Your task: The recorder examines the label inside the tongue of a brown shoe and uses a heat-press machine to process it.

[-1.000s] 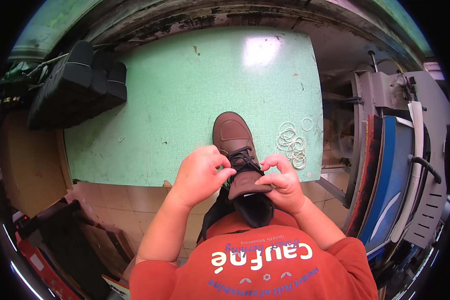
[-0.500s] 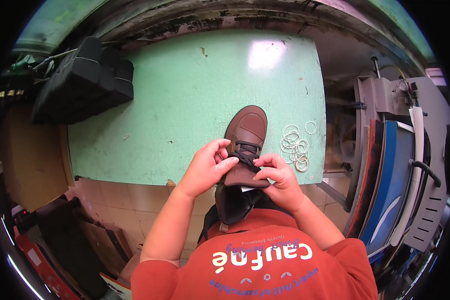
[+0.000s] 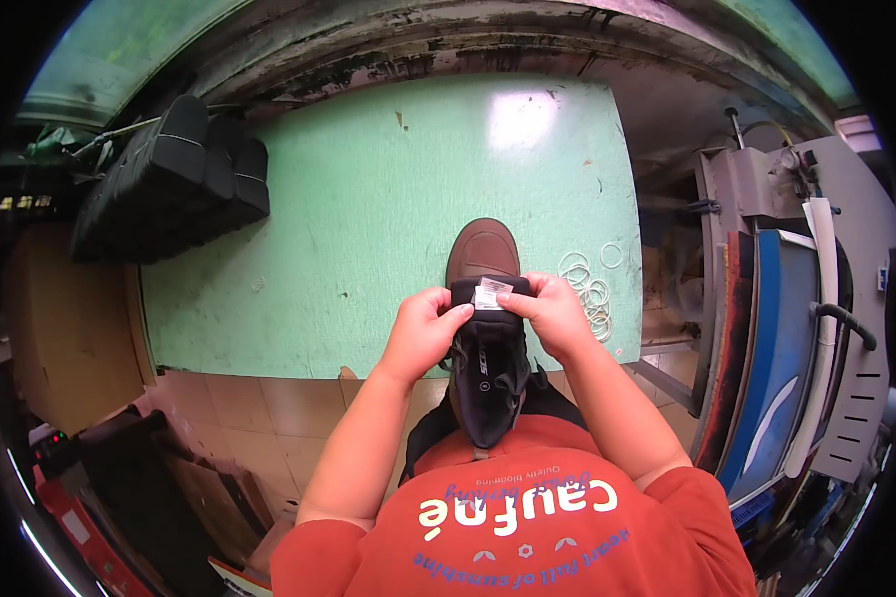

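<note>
Shoe (image 3: 482,245): brown outside, black inside; held toe-away over the near edge of the table, heel end close to the wearer's front; cannot tell whether resting on the tabletop under the toe.
Tongue (image 3: 462,290): folded forward over the shoe, dark lining turned upward.
White label (image 3: 488,295): attached to the lining, printed, partly under the right thumb.
Shoe interior (image 3: 486,398): facing up, dark, with pale markings along the inside.
Laces (image 3: 520,386): dark, loose beside the opening.
Left hand (image 3: 424,333): curled nearly closed, gripping the left side of the tongue between thumb and bent forefinger.
Right hand (image 3: 558,318): curled likewise, with thumb pressed across the label and fingers behind the tongue's right side.
Rubber bands (image 3: 589,295): pale, in a loose overlapping heap just right of the right hand, plus one lying slightly apart.
Table (image 3: 358,209): green, scuffed, lit by a bright glare patch toward the far edge.
Shirt (image 3: 368,557): red, printed, below the shoe's heel.
Black bundle (image 3: 174,184): tied with thin bands, at the table's far left.
Cardboard box (image 3: 75,338): brown, left of the table.
Blue-edged panel (image 3: 767,348): upright among other boards, well right.
Floor (image 3: 279,408): tiled, below the near edge.
</note>
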Demonstrator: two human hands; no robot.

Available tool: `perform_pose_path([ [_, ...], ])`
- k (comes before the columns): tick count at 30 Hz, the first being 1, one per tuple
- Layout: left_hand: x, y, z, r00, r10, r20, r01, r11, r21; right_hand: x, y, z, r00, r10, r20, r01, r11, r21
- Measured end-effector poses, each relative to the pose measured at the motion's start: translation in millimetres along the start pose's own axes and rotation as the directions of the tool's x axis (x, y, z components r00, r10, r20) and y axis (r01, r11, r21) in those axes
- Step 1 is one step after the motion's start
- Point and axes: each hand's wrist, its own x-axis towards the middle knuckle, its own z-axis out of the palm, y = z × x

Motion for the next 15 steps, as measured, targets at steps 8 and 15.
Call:
perform_pose_path([
  [8,2.4,-1.6,8.2,0.994,-0.081,-0.067,0.042,0.891,-0.452,16.7,0.6,-15.5,0.988,0.154,0.019,-0.153,0.987,-0.053],
  [15,2.3,12.2,9.1,0.991,-0.05,-0.126,0.038,0.995,-0.091,12.1,-4.8,-10.9,0.985,0.172,-0.02,-0.173,0.984,-0.041],
])
